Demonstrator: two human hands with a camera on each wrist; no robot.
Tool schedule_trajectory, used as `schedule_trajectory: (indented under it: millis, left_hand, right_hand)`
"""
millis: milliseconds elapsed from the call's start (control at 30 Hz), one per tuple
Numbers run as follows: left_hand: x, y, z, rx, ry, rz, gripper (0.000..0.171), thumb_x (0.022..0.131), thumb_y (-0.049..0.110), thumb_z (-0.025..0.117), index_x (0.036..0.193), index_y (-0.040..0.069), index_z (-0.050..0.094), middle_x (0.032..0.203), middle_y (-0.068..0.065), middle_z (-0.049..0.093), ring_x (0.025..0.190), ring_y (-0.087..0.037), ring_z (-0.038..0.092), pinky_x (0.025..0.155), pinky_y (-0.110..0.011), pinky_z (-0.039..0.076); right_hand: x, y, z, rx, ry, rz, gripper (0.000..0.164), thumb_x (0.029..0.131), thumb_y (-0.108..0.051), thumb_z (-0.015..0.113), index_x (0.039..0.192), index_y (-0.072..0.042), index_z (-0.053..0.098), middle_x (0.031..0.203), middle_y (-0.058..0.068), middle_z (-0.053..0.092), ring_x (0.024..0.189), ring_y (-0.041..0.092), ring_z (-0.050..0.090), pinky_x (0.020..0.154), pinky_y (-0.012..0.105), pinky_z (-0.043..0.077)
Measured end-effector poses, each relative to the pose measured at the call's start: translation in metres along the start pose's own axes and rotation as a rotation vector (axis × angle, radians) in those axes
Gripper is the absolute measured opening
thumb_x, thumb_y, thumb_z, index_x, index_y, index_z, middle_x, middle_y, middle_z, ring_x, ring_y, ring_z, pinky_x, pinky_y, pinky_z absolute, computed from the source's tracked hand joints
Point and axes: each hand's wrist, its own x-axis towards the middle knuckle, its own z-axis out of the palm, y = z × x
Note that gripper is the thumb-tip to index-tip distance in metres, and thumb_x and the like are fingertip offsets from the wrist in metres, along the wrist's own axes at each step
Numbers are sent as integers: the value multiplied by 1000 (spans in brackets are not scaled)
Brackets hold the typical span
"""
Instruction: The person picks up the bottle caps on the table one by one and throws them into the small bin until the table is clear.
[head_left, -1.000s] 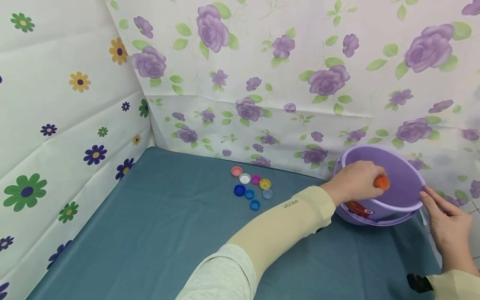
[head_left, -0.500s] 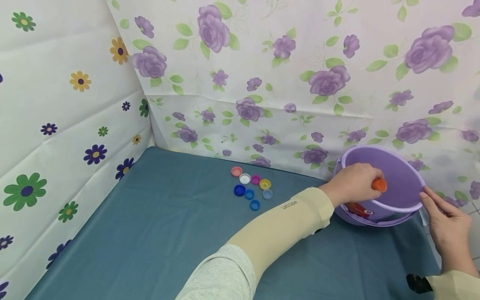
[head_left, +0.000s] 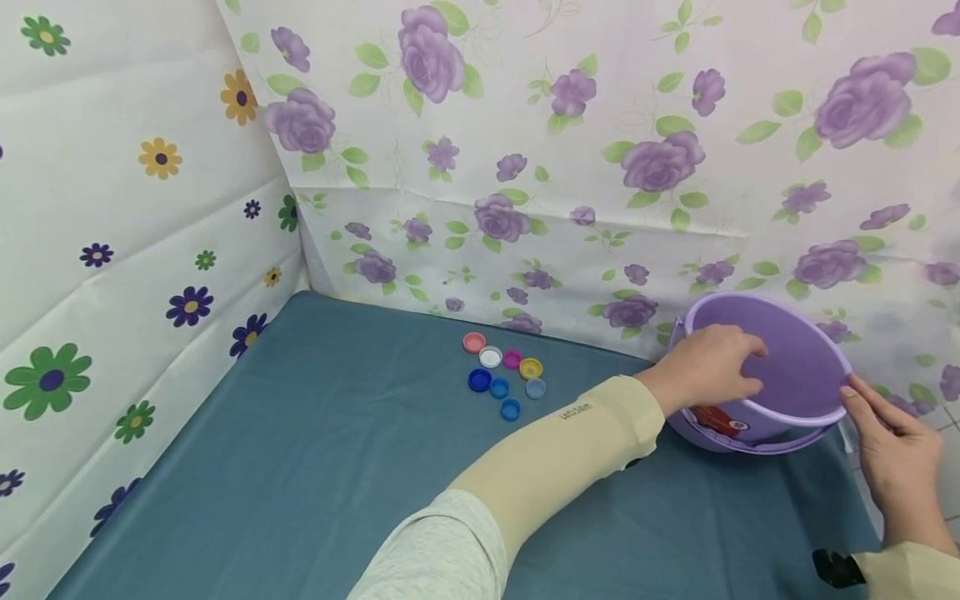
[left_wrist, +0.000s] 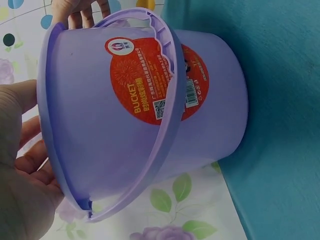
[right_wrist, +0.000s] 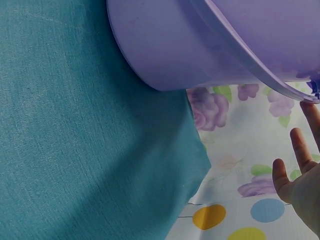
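Sheet (head_left: 427, 179): floral, behind table's far edge.
Table (head_left: 352, 450): teal cover, left part crossed by left arm's shadowless sleeve (head_left: 562, 454).
Bucket (head_left: 802, 358): purple, standing at table's far right; its bottom inside is hidden in head view.
Handle (left_wrist: 167, 120): lowered, lying across the label.
Right grip (head_left: 896, 446): thumb and fingers pinching bucket rim; cut off at frame edge in right wrist view.
Left grip (head_left: 708, 362): released, thumb and forefinger parted over bucket's opening; rim contact, cannot tell.
Label (left_wrist: 132, 82): red, partly covered.
Caps (head_left: 480, 380): eight, clustered, well left of bucket.
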Motion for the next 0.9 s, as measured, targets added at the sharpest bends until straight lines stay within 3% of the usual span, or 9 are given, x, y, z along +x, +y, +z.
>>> schedule_trajectory:
  millis: [267, 367, 500, 667, 900]
  left_hand:
    - [-12, -7, -13, -17, 60, 18, 40, 87, 45, 62, 125, 38, 54, 122, 24, 53, 116, 8, 45, 98, -9, 36]
    - [-17, -11, -21, -21, 97, 19, 40, 87, 46, 62, 125, 37, 54, 122, 23, 53, 115, 8, 45, 96, -8, 36]
    - [-28, -19, -35, -45, 154, 23, 40, 87, 45, 62, 125, 36, 54, 123, 23, 53, 116, 7, 46, 95, -8, 37]
    - [-45, -41, -51, -78, 246, 40, 41, 87, 44, 61, 126, 34, 55, 126, 19, 54, 123, 3, 44, 101, -12, 34]
    - [-74, -85, -65, -98, 396, 38, 40, 88, 41, 61, 126, 28, 57, 126, 12, 57, 119, -4, 49, 101, -16, 38]
  right_hand:
    - [-1, 3, 1, 11, 4, -46, 38, 84, -38, 66, 121, -33, 62, 130, -19, 54, 118, -8, 47, 67, 2, 38]
    - [-1, 4, 2, 16, 13, -53, 37, 85, -37, 66, 121, -33, 61, 130, -19, 54, 120, -9, 46, 85, 2, 38]
    - [0, 5, 1, 14, 17, -30, 37, 86, -39, 64, 123, -36, 59, 133, -22, 51, 125, -9, 41, 109, 13, 27]
    - [0, 4, 2, -7, -3, 14, 38, 86, -42, 62, 124, -41, 56, 135, -24, 47, 128, -9, 36, 116, 26, 22]
    - [-3, 4, 2, -51, -58, 59, 42, 86, -48, 60, 127, -47, 49, 139, -29, 38, 135, -7, 26, 118, 33, 17]
